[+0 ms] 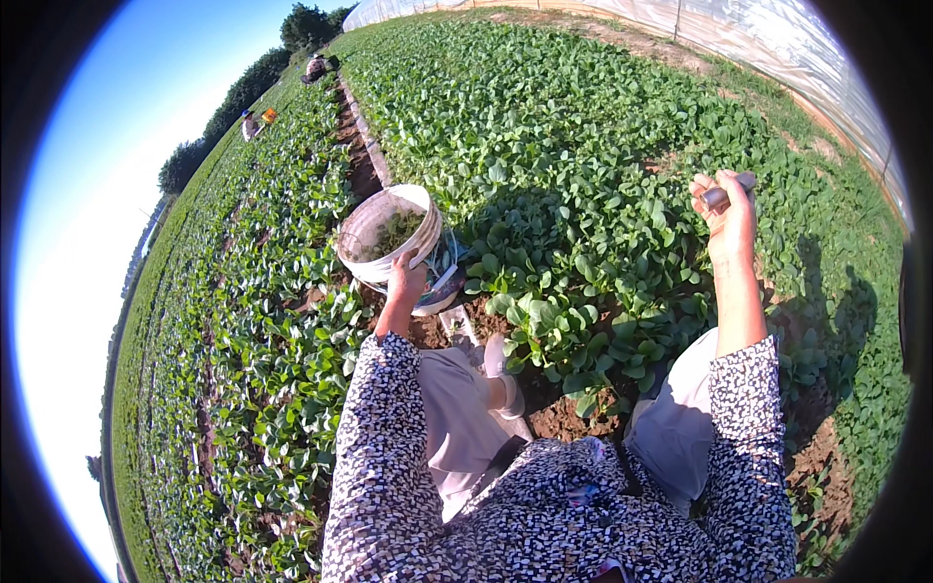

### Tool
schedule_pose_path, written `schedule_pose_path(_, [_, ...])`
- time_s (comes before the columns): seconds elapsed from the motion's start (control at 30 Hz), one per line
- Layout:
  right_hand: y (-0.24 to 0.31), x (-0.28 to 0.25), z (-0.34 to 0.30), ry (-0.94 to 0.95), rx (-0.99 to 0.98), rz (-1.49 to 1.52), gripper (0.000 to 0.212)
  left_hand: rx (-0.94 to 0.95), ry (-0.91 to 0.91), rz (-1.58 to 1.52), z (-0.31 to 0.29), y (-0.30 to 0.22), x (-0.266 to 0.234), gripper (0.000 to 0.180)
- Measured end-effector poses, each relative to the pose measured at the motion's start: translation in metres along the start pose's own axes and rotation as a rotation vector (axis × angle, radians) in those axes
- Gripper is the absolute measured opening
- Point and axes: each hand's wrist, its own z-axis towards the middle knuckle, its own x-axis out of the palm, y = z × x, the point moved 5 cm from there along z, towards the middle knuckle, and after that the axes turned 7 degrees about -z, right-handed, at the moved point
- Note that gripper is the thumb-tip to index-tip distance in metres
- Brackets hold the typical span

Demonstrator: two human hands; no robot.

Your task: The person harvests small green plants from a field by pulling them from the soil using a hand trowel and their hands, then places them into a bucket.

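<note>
Bucket point(368, 222) of white plastic is holding leaves point(396, 233) left of centre, mouth facing up; the left hand point(406, 282) is clenching its near rim. Right of broad-leaved plants point(573, 311), the right hand point(730, 219) is clasping, fingers curled, a greyish cylinder point(715, 197), its long axis slanting up rightward.

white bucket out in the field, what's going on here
A person sits or squats low among leafy green plants. Their left hand grips the near side of a white bucket, which has some greens in it. Their right hand is raised, clasping a greyish, rod-like object; exactly what it is cannot be told. Farther off, at the upper left, are two other people.
</note>
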Motion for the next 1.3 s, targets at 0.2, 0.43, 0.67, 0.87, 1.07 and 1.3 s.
schedule_pose_path(0.2, [-0.001,-0.002,0.001,-0.003,0.013,0.009,0.029,0.006,0.023,0.013,0.002,0.008,0.003,0.045])
schedule_pose_path(0.43, [-0.001,-0.009,0.004,0.002,0.006,-0.017,0.029,-0.099,0.099,-0.102,-0.006,-0.011,0.014,0.046])
schedule_pose_path(0.67, [-0.001,-0.003,-0.001,0.007,0.017,-0.014,0.03,-0.131,0.132,-0.135,-0.005,-0.005,0.005,0.043])
schedule_pose_path(0.87, [-0.003,-0.005,0.001,-0.001,0.016,-0.034,0.032,-0.137,0.158,-0.157,-0.009,-0.015,0.005,0.043])
schedule_pose_path(1.07, [-0.004,-0.006,0.002,0.001,0.02,-0.048,0.032,-0.162,0.194,-0.189,-0.011,-0.021,0.004,0.044])
schedule_pose_path(1.3, [-0.005,-0.01,0.004,0.005,0.021,-0.055,0.031,-0.17,0.223,-0.191,-0.01,-0.015,0.013,0.044])
